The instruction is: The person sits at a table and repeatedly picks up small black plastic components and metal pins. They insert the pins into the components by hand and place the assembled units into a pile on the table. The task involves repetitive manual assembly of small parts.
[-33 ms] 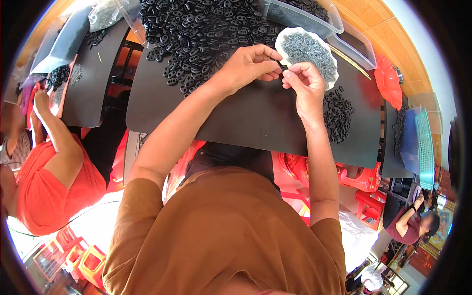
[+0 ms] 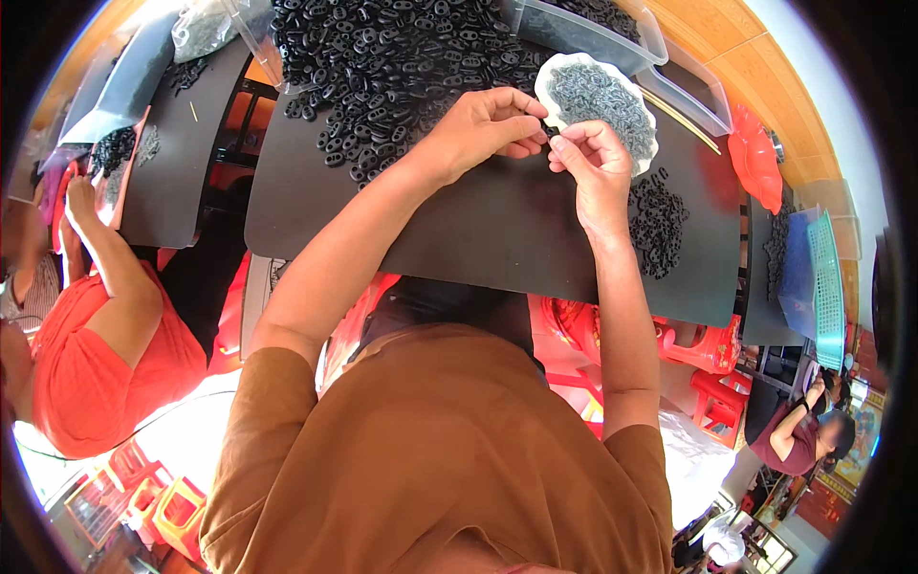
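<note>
Practically zero shift since the earlier frame, both hands same spot. Left hand (image 2: 483,129): thumb and fingertips nearly together, pinching a small black piece (image 2: 552,132). Right hand (image 2: 595,165): thumb and forefinger pinched on same piece, which sits between my two hands, mostly hidden by fingertips, above the dark table (image 2: 478,234). White scalloped dish (image 2: 651,151) of small translucent bits (image 2: 598,96) just beyond my right hand; big black-piece pile (image 2: 402,57) beyond my left.
</note>
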The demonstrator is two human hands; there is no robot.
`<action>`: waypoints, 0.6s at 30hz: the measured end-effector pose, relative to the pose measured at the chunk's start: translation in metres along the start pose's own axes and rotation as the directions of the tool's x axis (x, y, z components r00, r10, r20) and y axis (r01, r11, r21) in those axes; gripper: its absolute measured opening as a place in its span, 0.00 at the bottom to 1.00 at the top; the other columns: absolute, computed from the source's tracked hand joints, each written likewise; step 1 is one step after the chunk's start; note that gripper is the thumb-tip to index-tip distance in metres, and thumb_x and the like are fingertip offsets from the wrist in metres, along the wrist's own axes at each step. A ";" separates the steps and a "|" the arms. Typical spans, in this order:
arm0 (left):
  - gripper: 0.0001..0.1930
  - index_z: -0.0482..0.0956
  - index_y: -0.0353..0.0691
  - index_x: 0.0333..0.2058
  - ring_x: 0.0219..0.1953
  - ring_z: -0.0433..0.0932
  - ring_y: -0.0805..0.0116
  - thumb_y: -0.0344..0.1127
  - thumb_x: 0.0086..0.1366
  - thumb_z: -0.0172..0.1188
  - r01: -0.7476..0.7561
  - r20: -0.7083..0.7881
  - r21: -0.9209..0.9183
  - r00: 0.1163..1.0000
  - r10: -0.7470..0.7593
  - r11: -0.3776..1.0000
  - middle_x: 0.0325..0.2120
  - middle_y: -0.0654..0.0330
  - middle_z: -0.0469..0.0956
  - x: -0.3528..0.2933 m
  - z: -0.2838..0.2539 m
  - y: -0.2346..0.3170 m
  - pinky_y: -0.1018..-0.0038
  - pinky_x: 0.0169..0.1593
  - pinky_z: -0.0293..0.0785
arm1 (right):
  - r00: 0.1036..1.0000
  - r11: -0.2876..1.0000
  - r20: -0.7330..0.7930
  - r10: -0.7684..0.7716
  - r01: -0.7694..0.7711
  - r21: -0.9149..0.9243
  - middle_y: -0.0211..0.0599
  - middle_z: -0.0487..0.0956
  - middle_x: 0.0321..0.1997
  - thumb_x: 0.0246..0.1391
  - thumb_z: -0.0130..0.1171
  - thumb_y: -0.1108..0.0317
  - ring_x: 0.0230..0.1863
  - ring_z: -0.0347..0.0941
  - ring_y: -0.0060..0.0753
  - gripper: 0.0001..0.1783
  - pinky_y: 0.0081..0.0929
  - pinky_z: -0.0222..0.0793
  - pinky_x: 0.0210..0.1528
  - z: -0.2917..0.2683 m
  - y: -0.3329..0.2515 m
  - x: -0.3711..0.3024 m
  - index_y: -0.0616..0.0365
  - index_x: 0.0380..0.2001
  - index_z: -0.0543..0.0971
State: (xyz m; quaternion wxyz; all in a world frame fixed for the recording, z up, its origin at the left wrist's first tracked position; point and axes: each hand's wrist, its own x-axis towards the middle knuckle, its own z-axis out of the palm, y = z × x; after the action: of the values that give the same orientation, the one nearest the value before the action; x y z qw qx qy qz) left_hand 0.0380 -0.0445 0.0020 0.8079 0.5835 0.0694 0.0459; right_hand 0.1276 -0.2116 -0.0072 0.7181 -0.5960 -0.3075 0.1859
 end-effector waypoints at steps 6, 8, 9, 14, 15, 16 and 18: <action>0.16 0.76 0.35 0.46 0.34 0.79 0.75 0.30 0.59 0.64 -0.067 -0.002 0.137 0.998 0.068 0.988 0.33 0.59 0.80 0.003 -0.003 -0.007 0.78 0.42 0.76 | 1.000 0.998 0.009 -0.010 0.011 -0.057 0.29 0.78 0.28 0.54 0.61 0.77 0.28 0.74 0.17 0.04 0.17 0.73 0.30 0.003 -0.001 0.000 0.61 0.31 0.75; 0.14 0.76 0.33 0.43 0.33 0.79 0.74 0.28 0.57 0.65 -0.083 -0.042 0.109 0.995 0.088 0.991 0.31 0.58 0.81 0.002 -0.001 -0.008 0.78 0.40 0.76 | 1.000 0.998 0.008 -0.014 0.014 -0.067 0.29 0.78 0.28 0.54 0.61 0.77 0.28 0.74 0.17 0.04 0.17 0.73 0.30 0.004 0.000 -0.001 0.61 0.30 0.75; 0.14 0.76 0.32 0.41 0.33 0.79 0.73 0.27 0.56 0.65 -0.092 -0.062 0.095 0.993 0.098 0.991 0.31 0.57 0.81 0.002 0.000 -0.007 0.78 0.40 0.76 | 1.000 0.998 0.014 -0.011 0.012 -0.064 0.29 0.78 0.28 0.53 0.61 0.78 0.27 0.74 0.17 0.04 0.17 0.73 0.30 0.004 0.000 -0.001 0.61 0.30 0.75; 0.12 0.76 0.33 0.37 0.31 0.78 0.74 0.27 0.54 0.66 -0.165 -0.102 0.231 0.976 0.193 0.959 0.29 0.58 0.80 0.005 0.000 -0.016 0.77 0.39 0.75 | 1.000 0.997 0.014 0.023 -0.022 -0.073 0.30 0.78 0.27 0.53 0.61 0.79 0.27 0.74 0.17 0.04 0.17 0.74 0.31 0.005 0.001 -0.001 0.62 0.30 0.76; 0.12 0.76 0.34 0.36 0.31 0.78 0.74 0.27 0.54 0.66 -0.174 -0.111 0.256 0.972 0.208 0.951 0.28 0.59 0.80 0.005 0.000 -0.017 0.77 0.39 0.75 | 1.000 0.996 0.012 0.029 -0.028 -0.081 0.30 0.78 0.27 0.53 0.61 0.79 0.27 0.74 0.17 0.04 0.17 0.74 0.30 0.005 0.000 -0.001 0.62 0.30 0.76; 0.11 0.76 0.34 0.35 0.31 0.78 0.75 0.26 0.53 0.66 -0.176 -0.113 0.298 0.969 0.218 0.938 0.28 0.59 0.80 0.005 0.001 -0.017 0.77 0.39 0.75 | 0.999 0.995 0.009 0.036 -0.035 -0.089 0.31 0.78 0.27 0.53 0.61 0.79 0.27 0.74 0.18 0.04 0.17 0.73 0.30 0.005 0.001 -0.001 0.62 0.30 0.76; 0.10 0.76 0.35 0.34 0.32 0.78 0.75 0.26 0.53 0.67 -0.178 -0.115 0.379 0.965 0.237 0.908 0.28 0.60 0.80 0.005 0.002 -0.017 0.78 0.39 0.75 | 0.999 0.994 0.013 0.048 -0.047 -0.099 0.31 0.78 0.27 0.53 0.61 0.79 0.27 0.74 0.18 0.04 0.17 0.73 0.30 0.004 0.001 -0.001 0.62 0.30 0.76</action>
State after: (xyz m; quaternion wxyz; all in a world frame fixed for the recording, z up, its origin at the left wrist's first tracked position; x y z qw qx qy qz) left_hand 0.0430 -0.0510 -0.0135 0.6674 0.7222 0.0780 0.1643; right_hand 0.1250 -0.2091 -0.0079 0.6807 -0.6365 -0.3076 0.1920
